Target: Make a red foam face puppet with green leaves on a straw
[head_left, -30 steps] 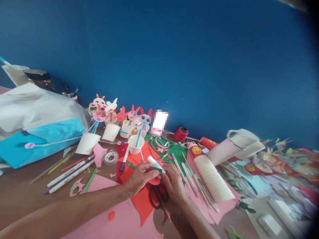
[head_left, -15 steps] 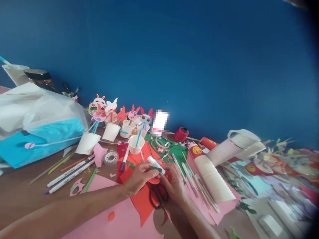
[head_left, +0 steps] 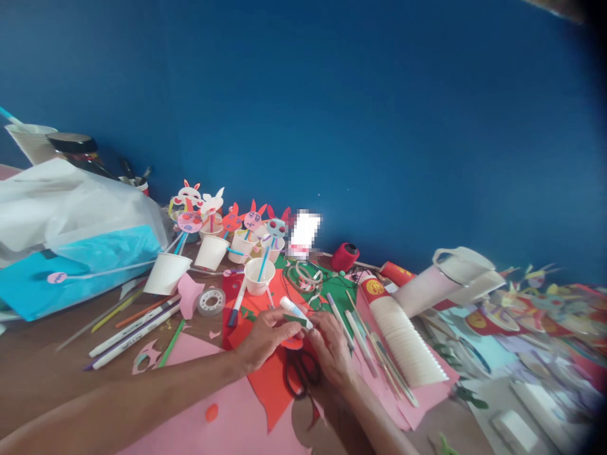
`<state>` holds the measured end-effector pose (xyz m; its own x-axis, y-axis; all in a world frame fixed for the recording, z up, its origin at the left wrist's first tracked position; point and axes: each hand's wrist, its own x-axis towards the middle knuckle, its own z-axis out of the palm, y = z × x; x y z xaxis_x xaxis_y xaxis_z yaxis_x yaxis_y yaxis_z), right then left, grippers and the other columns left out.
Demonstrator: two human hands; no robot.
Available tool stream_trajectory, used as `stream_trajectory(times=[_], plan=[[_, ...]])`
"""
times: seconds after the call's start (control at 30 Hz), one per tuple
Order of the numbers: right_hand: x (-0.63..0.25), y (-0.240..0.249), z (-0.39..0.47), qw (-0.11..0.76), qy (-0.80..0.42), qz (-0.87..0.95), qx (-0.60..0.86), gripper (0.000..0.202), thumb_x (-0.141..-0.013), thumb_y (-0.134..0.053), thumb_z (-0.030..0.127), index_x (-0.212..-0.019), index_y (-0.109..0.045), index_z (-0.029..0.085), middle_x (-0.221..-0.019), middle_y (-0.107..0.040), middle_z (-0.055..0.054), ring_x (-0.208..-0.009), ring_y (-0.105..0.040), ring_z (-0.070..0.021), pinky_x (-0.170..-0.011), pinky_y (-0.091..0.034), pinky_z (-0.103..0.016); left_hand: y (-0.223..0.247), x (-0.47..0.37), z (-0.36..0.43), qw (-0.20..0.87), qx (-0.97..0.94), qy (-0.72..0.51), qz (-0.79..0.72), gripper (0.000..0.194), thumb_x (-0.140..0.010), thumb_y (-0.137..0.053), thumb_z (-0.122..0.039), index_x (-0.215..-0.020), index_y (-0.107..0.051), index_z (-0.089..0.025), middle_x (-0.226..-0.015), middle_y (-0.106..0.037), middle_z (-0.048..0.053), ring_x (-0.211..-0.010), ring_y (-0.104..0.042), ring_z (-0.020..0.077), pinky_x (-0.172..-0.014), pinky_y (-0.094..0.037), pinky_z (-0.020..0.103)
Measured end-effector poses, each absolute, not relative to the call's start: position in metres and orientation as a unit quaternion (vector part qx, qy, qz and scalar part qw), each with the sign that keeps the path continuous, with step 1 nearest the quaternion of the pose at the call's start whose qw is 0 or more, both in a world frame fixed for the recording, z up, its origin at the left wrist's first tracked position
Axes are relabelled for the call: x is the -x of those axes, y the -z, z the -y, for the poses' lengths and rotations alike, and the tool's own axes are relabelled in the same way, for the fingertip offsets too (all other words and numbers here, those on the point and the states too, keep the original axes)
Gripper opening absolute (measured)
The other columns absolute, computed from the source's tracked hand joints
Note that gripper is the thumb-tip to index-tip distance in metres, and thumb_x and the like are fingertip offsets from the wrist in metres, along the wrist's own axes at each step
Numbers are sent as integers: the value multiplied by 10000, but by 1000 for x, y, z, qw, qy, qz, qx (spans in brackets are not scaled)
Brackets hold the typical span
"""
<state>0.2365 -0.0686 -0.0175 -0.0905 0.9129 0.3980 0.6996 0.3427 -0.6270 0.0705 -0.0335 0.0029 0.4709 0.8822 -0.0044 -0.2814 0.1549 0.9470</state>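
Note:
Near the middle of the table, my left hand (head_left: 263,341) pinches a small green paper piece (head_left: 296,321) between thumb and fingers. My right hand (head_left: 332,351) is just to its right, with fingers curled; whatever they hold, if anything, is hidden. A white glue stick (head_left: 293,308) slants just beyond both hands, its lower end close to my right fingers. Under the green piece shows an orange-red paper shape (head_left: 291,344). Black-handled scissors (head_left: 300,373) lie below my hands, over red paper (head_left: 268,385).
Paper cups (head_left: 260,276) with animal-face straws stand behind. At left are a tape roll (head_left: 211,302), markers (head_left: 137,332) and a blue bag (head_left: 90,268). To the right lie a stack of cups (head_left: 405,338), sticks and a white pitcher (head_left: 443,278). A blue wall (head_left: 332,126) rises behind.
My right thumb has drawn back slightly to the right, away from the green piece. My left hand keeps its pinch with hardly any movement.

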Motion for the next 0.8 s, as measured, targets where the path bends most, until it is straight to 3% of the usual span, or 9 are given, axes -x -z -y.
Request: stream_trajectory(times=[0.13,0.37,0.47,0.57,0.67,0.8], plan=[[-236,16,69,349,-142,744,551,275,-895,-318,259,-826,-580,213,-787,-559,-37,-785,-499,-191,-723,-358,-343,-3,-70,34,694,-500,-417,-308,165,-714,-607,-264,-736,-663,-111,-670,-650,50,-682,-585,162,-727,-437,309],[-235,22,68,412,-139,703,562,121,-807,-515,313,-869,-543,213,-848,-546,-45,-811,-497,-209,-724,-372,-341,-4,-70,34,692,-509,-416,-300,182,-718,-598,-282,-693,-667,-116,-691,-656,59,-740,-589,180,-761,-431,315],[-236,20,68,397,-161,714,554,175,-864,-408,309,-888,-559,224,-861,-556,-45,-818,-501,-203,-735,-366,-336,-3,-70,34,699,-500,-411,-302,176,-718,-600,-273,-749,-667,-113,-677,-653,50,-690,-585,167,-721,-437,307],[-236,18,69,371,-171,730,548,290,-898,-311,280,-780,-570,223,-774,-560,-30,-765,-501,-190,-718,-352,-327,-2,-69,35,700,-503,-411,-297,156,-732,-589,-249,-772,-661,-116,-666,-650,40,-689,-576,164,-722,-430,302],[-236,19,69,373,-166,726,553,254,-882,-371,289,-742,-568,211,-742,-559,-23,-746,-504,-185,-720,-346,-326,-1,-69,36,698,-507,-413,-293,147,-744,-579,-239,-769,-665,-123,-677,-653,36,-718,-572,174,-746,-423,307],[-236,20,68,398,-164,714,552,156,-838,-468,317,-827,-578,206,-830,-570,-38,-816,-511,-198,-745,-357,-327,0,-70,36,698,-507,-415,-289,171,-739,-583,-253,-777,-670,-111,-710,-654,52,-741,-580,195,-755,-430,324]])
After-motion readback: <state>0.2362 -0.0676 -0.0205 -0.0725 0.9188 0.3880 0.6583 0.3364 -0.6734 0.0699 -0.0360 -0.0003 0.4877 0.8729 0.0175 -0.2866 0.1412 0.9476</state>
